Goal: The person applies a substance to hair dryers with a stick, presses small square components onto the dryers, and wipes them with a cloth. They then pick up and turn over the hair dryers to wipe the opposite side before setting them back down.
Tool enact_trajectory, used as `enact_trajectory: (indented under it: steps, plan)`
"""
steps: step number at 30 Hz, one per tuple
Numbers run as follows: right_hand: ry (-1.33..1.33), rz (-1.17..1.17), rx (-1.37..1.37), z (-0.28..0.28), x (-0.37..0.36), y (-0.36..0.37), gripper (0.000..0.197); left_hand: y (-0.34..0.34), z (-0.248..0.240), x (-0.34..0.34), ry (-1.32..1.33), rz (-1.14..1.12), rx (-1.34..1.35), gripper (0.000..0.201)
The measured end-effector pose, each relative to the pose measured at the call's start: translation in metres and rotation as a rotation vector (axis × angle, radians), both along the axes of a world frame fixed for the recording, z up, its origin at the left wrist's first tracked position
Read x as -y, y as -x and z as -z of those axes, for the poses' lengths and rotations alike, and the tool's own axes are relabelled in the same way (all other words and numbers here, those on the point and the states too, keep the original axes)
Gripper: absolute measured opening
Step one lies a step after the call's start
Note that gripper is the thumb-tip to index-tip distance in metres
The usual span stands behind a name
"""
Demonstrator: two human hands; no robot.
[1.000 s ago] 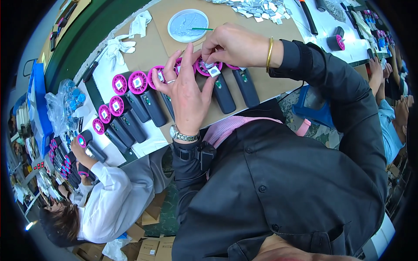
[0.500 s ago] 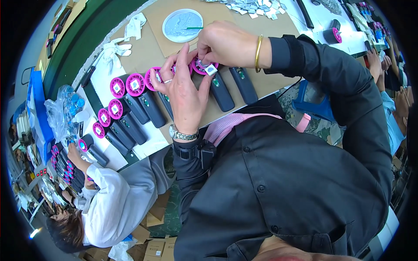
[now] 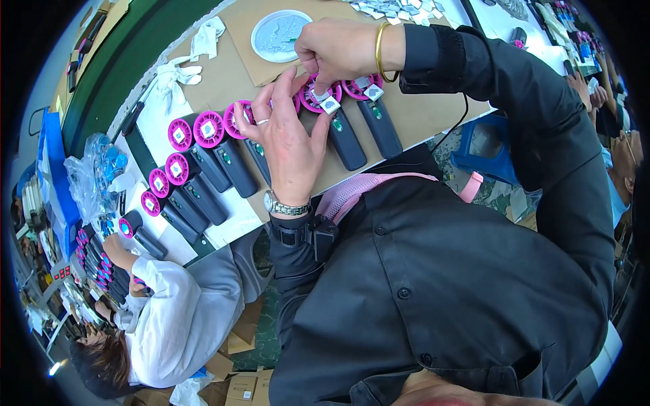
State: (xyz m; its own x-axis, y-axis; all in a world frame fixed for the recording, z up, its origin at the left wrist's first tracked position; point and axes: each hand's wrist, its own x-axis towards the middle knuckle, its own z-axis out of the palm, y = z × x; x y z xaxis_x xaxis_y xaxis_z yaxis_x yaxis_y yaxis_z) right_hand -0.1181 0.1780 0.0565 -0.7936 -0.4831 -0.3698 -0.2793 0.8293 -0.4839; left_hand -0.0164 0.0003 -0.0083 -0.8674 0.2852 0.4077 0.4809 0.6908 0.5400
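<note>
My left hand (image 3: 291, 145) spreads its fingers beside a dark hair-dryer-like device (image 3: 347, 143) with a pink slotted round end. Its thumb is close to a small white square piece (image 3: 330, 105) at the lower edge of that end. My right hand (image 3: 335, 51) is closed in a pinch, its fingertips at the pink end's middle; what they hold is hidden. To the right lies another such device (image 3: 382, 132), with a white square piece (image 3: 373, 92) at its pink rim. Several more devices, such as one (image 3: 233, 166) with a square in its pink end, line up to the left.
A round white dish (image 3: 280, 35) of clear, bluish-looking stuff stands beyond my hands, partly behind the right one. Several small square pieces (image 3: 399, 9) lie scattered at the far edge. White gloves (image 3: 172, 80) lie at left. A co-worker in white (image 3: 169, 311) sits on the left.
My right hand and wrist have shifted up and to the left, uncovering the pink end and square piece of the right-hand device. My left hand has hardly moved.
</note>
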Motion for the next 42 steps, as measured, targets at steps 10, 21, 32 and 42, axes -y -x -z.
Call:
enact_trajectory:
  steps: [10,21,32,42]
  plan:
    - [-0.081,-0.112,-0.174,0.009,0.01,-0.008,0.025,0.0,0.003,-0.001,-0.052,-0.002,-0.004,0.088]
    - [0.467,0.056,-0.37,-0.011,-0.055,-0.027,0.026,-0.009,-0.003,0.002,0.01,0.01,-0.031,0.082]
    - [0.412,-0.003,-0.706,0.022,-0.103,-0.113,0.023,-0.007,-0.023,-0.027,0.007,0.105,-0.033,0.074]
    - [0.442,-0.076,-0.875,0.033,-0.093,-0.101,0.024,0.004,-0.02,-0.044,0.076,0.143,-0.031,0.076]
